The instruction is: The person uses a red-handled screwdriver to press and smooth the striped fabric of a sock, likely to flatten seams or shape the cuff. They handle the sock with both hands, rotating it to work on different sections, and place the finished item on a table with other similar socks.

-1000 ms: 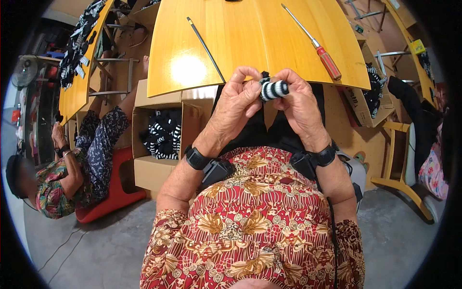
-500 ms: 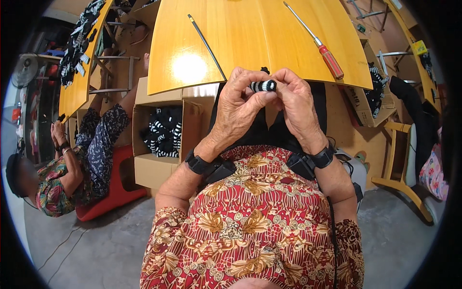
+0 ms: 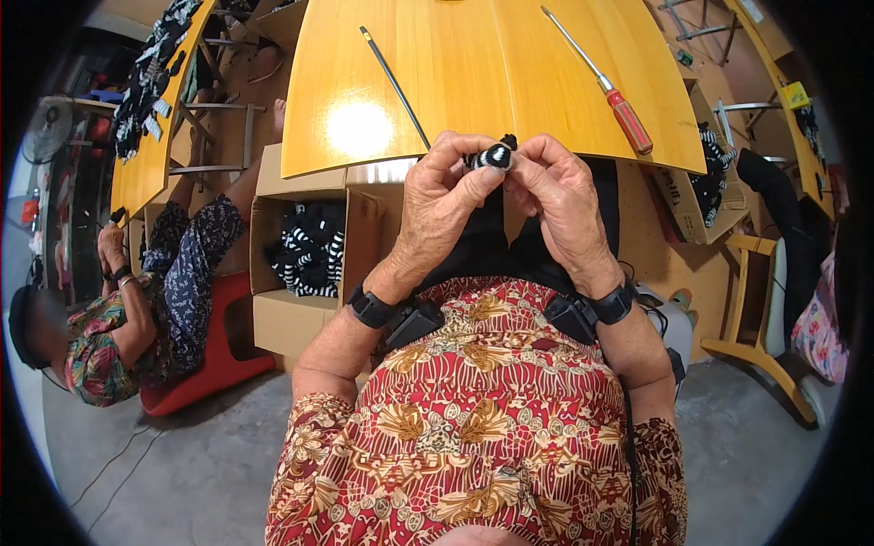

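Between my hands, at the near edge of the yellow table (image 3: 455,82), is a small black-and-white striped knitted piece (image 3: 496,156), bunched into a short roll with a dark tip. My left hand (image 3: 432,205) grips the roll between thumb and bent fingers. At its right end, the thumb and fingertips of my right hand (image 3: 564,196) pinch the knit; part of it is hidden by the fingers. A thin dark rod (image 3: 393,84) lies on the table beyond my left hand. Beyond my right hand lies a screwdriver (image 3: 626,120) with a red handle.
An open cardboard box (image 3: 362,246) at lower left holds several striped knitted pieces (image 3: 305,250). Another box (image 3: 678,205) with similar pieces stands at the right, near a wooden chair (image 3: 742,318). At far left, a co-worker (image 3: 109,346) sits by a table with dark knits.
The striped piece has turned in my fingers, its end now tilting up with the dark tip against it. My right hand has shifted slightly at that end.
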### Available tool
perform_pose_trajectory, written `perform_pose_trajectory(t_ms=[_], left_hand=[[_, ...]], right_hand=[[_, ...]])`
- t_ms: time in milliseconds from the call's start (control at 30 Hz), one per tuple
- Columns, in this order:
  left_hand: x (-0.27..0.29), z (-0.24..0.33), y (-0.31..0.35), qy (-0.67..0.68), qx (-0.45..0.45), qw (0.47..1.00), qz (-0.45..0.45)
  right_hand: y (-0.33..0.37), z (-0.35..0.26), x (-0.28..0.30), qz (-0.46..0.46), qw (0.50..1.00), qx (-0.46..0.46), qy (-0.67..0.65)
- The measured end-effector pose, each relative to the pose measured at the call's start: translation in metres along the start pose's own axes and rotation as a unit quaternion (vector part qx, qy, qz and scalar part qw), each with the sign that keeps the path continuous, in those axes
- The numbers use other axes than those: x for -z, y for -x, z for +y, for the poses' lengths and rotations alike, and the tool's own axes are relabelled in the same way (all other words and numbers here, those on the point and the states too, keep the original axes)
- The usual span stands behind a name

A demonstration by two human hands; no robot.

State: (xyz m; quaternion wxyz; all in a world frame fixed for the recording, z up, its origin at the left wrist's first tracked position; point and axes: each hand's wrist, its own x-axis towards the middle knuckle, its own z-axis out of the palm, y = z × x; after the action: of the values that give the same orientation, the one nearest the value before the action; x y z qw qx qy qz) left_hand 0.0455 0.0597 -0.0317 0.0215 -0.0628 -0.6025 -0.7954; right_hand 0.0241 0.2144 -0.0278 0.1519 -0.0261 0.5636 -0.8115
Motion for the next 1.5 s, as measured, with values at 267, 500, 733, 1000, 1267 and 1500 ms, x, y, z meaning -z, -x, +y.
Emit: perform_pose_trajectory(t_ms=[267,500,733,1000,1267,1500], left_hand=[[0.013,-0.002,-0.001,-0.101,-0.005,0.994,-0.046],[0.017,-0.015,-0.004,-0.129,-0.043,0.99,-0.026],[0.02,0.009,0.0,-0.223,-0.142,0.964,0.009],[0.021,0.012,0.003,-0.206,-0.089,0.974,-0.016],[0.026,0.016,0.011,-0.171,-0.018,0.985,0.002],[0.04,0.005,0.008,-0.146,-0.072,0.987,0.013]], right_hand=[[0.0,-0.001,0.001,0.014,1.0,-0.005,-0.003],[0.002,-0.005,0.004,-0.014,0.998,0.02,0.06],[-0.009,-0.061,0.057,0.151,0.599,0.38,0.689],[-0.028,-0.032,0.104,0.157,0.57,0.251,0.767],[-0.034,-0.024,0.117,0.193,0.766,0.281,0.546],[0.05,-0.045,0.052,0.102,0.982,0.108,0.121]])
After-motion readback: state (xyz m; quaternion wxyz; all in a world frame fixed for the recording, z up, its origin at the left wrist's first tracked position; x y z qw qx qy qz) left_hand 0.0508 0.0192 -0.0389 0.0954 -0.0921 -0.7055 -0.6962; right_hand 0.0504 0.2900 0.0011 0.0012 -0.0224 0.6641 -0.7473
